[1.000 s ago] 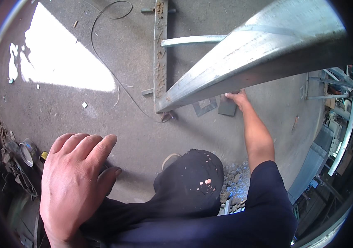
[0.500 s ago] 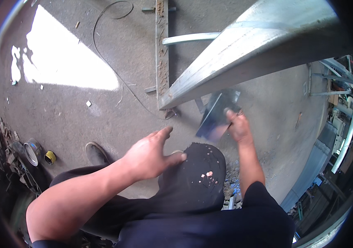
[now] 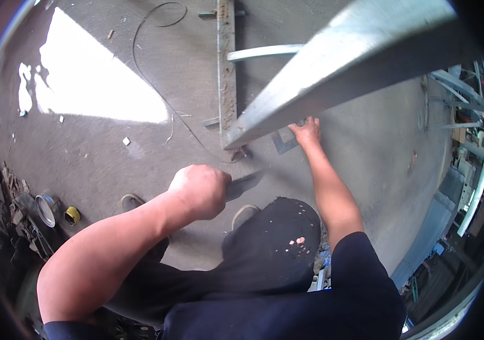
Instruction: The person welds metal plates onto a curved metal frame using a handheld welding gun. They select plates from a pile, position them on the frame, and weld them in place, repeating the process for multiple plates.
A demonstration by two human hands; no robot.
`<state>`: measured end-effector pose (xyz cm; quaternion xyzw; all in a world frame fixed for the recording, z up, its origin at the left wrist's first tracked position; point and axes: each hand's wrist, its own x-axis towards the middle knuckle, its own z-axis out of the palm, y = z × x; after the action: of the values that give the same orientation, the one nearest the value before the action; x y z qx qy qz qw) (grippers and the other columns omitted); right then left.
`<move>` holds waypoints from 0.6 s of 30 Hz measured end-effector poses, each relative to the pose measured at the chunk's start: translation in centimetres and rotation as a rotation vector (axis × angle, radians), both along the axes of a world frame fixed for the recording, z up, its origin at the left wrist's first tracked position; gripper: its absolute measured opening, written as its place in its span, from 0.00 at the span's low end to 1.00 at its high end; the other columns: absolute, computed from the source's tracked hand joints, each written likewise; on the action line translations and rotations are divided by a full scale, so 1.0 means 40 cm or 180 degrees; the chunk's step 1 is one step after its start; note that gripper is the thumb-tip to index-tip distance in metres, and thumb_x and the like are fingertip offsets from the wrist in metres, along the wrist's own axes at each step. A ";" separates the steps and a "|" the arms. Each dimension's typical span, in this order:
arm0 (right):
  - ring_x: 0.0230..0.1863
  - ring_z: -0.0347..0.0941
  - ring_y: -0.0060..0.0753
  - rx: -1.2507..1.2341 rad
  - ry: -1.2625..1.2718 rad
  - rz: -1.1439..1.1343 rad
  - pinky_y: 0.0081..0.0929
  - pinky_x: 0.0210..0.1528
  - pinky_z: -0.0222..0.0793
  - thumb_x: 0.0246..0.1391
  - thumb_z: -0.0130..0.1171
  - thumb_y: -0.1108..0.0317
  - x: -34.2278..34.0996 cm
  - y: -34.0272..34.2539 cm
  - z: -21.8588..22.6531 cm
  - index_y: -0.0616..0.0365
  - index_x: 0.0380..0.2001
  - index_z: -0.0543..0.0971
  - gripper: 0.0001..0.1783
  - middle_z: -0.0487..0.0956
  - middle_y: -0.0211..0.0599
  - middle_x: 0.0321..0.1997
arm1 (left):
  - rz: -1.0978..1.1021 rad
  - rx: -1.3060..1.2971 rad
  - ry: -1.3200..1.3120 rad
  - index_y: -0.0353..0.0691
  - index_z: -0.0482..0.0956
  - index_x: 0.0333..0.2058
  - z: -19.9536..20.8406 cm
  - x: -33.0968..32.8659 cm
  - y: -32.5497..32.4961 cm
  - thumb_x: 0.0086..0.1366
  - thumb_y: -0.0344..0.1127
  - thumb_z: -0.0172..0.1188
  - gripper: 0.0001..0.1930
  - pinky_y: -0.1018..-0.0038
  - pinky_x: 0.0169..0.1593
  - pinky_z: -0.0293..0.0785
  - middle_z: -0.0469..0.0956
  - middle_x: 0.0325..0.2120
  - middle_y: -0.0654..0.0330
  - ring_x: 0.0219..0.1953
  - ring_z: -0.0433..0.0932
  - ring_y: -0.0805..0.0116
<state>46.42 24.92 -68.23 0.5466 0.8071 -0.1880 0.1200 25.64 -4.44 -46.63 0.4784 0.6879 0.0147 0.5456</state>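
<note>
The left hand clasps one dark plate, its near end hidden inside the fist, while the right hand, whose hold cannot be told, is at one flat metal frame left of its grip, partly covered by one beam beyond.

A dark flat plate slants from the left hand; a grey frame-shaped plate lies, seemingly flat, on the floor.

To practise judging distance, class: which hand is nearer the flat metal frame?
Right: the right hand is at the frame, contact unclear; the left hand, holding a dark plate, is farther, lower left.
</note>
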 end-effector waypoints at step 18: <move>0.50 0.80 0.42 -0.0713 0.0788 -0.1923 0.41 0.54 0.73 0.59 0.63 0.71 0.053 -0.295 0.280 0.63 0.56 0.74 0.22 0.82 0.46 0.51 | 0.0769 0.0241 0.0018 0.43 0.82 0.36 0.258 -0.183 -0.445 0.60 0.39 0.58 0.09 0.55 0.43 0.78 0.84 0.31 0.51 0.38 0.83 0.47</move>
<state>48.53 13.10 -57.03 0.7173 0.5916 -0.3675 0.0194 18.30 -22.22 -36.31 0.4123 0.7411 0.1049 0.5194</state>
